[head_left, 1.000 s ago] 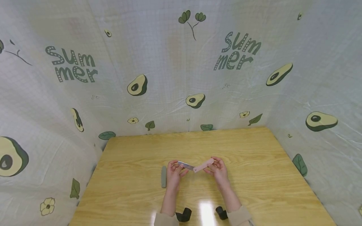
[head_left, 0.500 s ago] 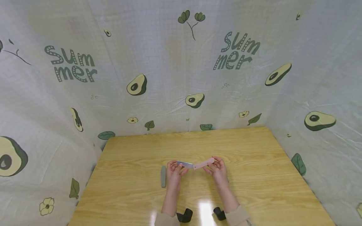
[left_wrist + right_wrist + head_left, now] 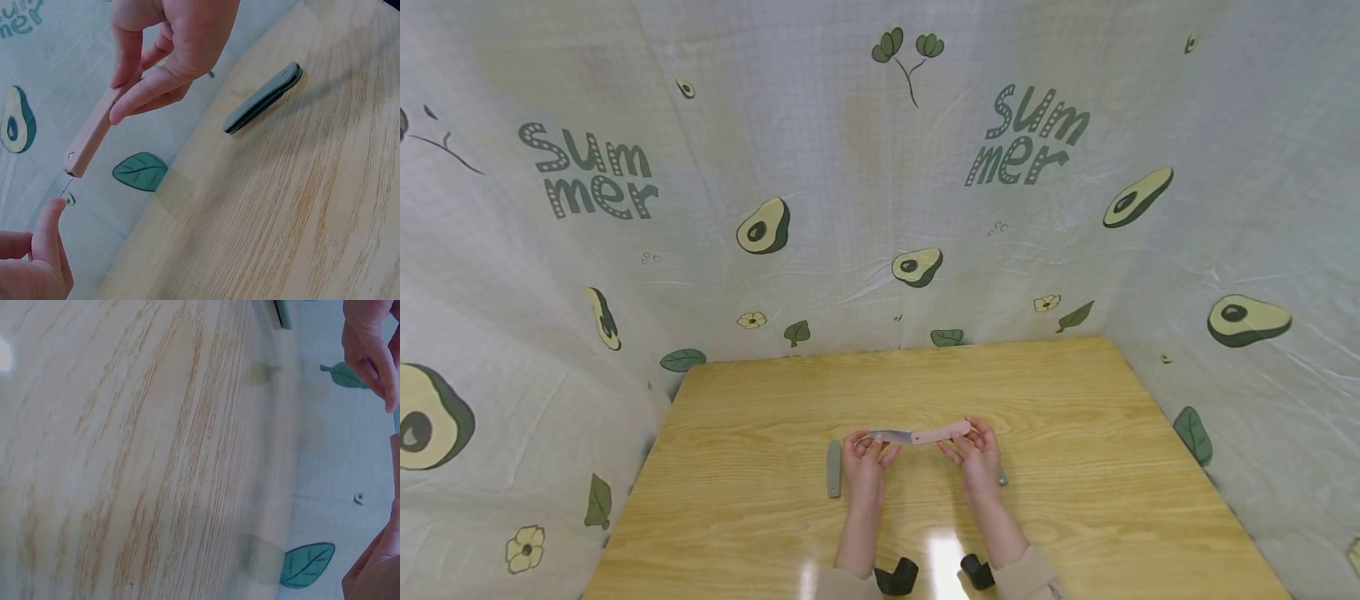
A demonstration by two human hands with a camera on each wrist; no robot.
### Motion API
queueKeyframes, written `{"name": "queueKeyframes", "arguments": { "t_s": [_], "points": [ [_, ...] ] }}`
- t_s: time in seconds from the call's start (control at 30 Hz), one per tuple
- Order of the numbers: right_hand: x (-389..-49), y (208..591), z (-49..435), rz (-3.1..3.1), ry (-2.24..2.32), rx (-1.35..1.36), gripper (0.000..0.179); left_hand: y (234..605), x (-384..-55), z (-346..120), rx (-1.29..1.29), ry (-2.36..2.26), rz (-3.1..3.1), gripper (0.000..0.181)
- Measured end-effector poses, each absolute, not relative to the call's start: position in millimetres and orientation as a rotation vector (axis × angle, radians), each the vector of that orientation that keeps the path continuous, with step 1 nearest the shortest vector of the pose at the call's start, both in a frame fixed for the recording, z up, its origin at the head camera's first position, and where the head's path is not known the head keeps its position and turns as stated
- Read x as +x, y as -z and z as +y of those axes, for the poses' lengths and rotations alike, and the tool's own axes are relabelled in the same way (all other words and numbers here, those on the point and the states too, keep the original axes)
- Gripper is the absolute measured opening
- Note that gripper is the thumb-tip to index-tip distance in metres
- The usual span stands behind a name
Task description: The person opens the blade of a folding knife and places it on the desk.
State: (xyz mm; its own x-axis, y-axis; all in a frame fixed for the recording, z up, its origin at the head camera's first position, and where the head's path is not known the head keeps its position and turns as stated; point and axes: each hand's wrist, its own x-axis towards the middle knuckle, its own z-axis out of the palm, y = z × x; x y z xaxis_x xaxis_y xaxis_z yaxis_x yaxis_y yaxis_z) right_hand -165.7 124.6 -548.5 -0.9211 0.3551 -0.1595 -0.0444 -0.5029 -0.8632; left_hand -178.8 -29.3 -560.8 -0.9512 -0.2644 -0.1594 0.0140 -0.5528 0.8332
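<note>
Both hands hold a pink folding knife (image 3: 942, 434) above the table, its silver blade (image 3: 891, 436) swung out nearly in line with the handle. My left hand (image 3: 865, 461) pinches the blade between thumb and fingers. On the other end, my right hand (image 3: 976, 460) grips the pink handle. The left wrist view shows the handle's pivot end pointing toward the left thumb. A grey-green folding knife (image 3: 834, 469) lies folded just left of my left hand. Another green folded knife (image 3: 262, 100) lies on the table beyond the right hand, mostly covered by that hand in the head view.
The wooden table (image 3: 760, 400) is enclosed by a pale printed curtain (image 3: 835, 167) at the back and sides. Black wrist mounts (image 3: 898, 577) sit at the inner side of each forearm, near the sleeves.
The knife has straightened: blade and handle met in a downward bend a second ago and now run almost in one line. More of the green knife by the right hand shows.
</note>
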Motion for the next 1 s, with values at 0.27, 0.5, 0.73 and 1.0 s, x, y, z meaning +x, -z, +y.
{"name": "queueKeyframes", "arguments": {
  "t_s": [0.27,0.5,0.73,1.0],
  "points": [
    [-166.1,551.2,124.2,-1.387,-2.516,-0.494,0.031,562.2,-177.9,-26.9,0.432,2.638,-1.343,0.023],
    [-166.3,551.5,122.0,-1.338,-2.523,-0.512,0.029,564.5,-176.8,-24.6,0.415,2.66,-1.272,0.025],
    [-166.7,552.3,120.7,-1.312,-2.518,-0.55,0.032,566.1,-175.5,-23.1,0.383,2.671,-1.225,0.024],
    [-166.7,552.2,121.2,-1.285,-2.536,-0.561,0.031,567.3,-174.0,-22.2,0.305,2.66,-1.209,0.023]
  ]
}}
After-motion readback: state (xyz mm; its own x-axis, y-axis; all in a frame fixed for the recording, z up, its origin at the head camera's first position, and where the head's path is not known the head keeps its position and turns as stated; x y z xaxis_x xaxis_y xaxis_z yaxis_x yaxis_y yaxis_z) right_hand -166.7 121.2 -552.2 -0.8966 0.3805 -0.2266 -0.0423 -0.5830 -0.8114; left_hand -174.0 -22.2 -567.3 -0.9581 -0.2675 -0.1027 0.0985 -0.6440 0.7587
